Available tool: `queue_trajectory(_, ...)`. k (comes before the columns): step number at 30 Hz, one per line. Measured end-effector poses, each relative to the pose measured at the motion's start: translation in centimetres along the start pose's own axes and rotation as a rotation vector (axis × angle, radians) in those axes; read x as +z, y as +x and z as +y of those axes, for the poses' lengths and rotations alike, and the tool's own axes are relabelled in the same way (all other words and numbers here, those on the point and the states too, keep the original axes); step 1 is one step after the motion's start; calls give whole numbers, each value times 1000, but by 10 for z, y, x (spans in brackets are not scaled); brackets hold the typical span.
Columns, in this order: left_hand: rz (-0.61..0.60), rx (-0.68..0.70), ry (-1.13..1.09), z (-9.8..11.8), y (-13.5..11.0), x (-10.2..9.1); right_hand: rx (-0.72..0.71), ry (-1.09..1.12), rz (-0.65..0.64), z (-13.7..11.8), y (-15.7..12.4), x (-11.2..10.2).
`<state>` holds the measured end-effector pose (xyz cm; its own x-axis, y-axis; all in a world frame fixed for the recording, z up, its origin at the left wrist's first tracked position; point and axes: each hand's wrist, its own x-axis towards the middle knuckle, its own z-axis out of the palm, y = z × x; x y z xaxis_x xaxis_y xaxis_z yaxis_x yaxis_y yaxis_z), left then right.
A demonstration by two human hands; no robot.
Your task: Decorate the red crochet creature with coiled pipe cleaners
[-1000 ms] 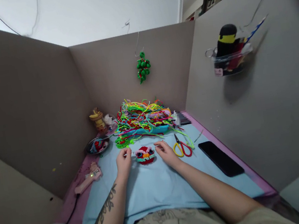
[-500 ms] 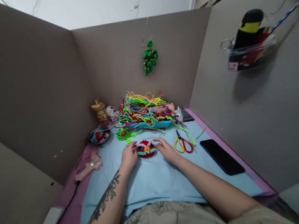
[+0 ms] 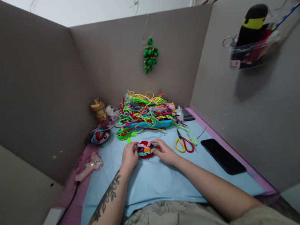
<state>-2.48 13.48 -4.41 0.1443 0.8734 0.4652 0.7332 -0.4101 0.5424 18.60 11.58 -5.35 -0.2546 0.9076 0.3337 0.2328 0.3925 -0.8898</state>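
Note:
A red fuzzy craft piece [image 3: 146,150] with a pink brow, dark eyes, an orange middle and a pale teal band lies on the light blue cloth [image 3: 160,182]. My left hand [image 3: 130,156] grips its left edge, fingers curled at the rim. On the other side my right hand [image 3: 166,151] holds its right edge between thumb and fingers. Right of that hand lie scissors [image 3: 184,144] with one yellow and one red handle. A green fuzzy face piece [image 3: 123,134] rests just beyond my left hand.
A blue tray [image 3: 152,125] heaped with coloured pipe cleaners [image 3: 145,109] stands at the back. Left are a metal bowl [image 3: 99,136], a brown cup [image 3: 99,112] and a pink glue gun [image 3: 89,169] with cord. A black phone [image 3: 223,156] lies right. Grey panels [image 3: 142,61] enclose the table.
My right hand has closed in slightly on the right edge of the craft piece, its fingers more curled. The whole view has shifted a little; the other things lie as before.

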Motion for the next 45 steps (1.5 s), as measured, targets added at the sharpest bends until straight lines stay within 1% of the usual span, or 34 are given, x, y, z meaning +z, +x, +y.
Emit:
queue_trajectory(3, -4, 16, -2, 2, 0, 0, -2, -41, 34, -1, 0, -1)
queue_trajectory(8, -3, 31, -11, 6, 0, -1, -15, -135, 133, -3, 2, -9)
queue_trajectory(11, -3, 33, -16, 7, 0, -2, -2, -144, 198, -1, 4, -14)
queue_trajectory(13, -6, 36, -17, 8, 0, -3, 7, -146, 218, 2, 6, -15)
queue_trajectory(17, -12, 40, -12, 10, 0, -5, 1, -171, 200, 3, 7, -15)
queue_trajectory(26, -27, 33, -1, 10, 0, -5, -13, -272, 80, -4, 5, -9)
queue_trajectory(31, -28, 25, -13, 8, -1, -4, 18, -283, 99, -3, 5, -10)
queue_trajectory(34, -21, 19, -29, 9, -1, -4, 60, -286, 128, -2, 7, -16)
queue_trajectory(37, -11, 22, -50, 10, -2, -5, 71, -298, 117, -7, 17, -28)
queue_trajectory(41, 5, 28, -80, 11, -3, -5, 19, -354, 100, -23, 48, -43)
queue_trajectory(45, 28, 32, -104, 11, -3, -6, -70, -456, 127, -31, 81, -43)
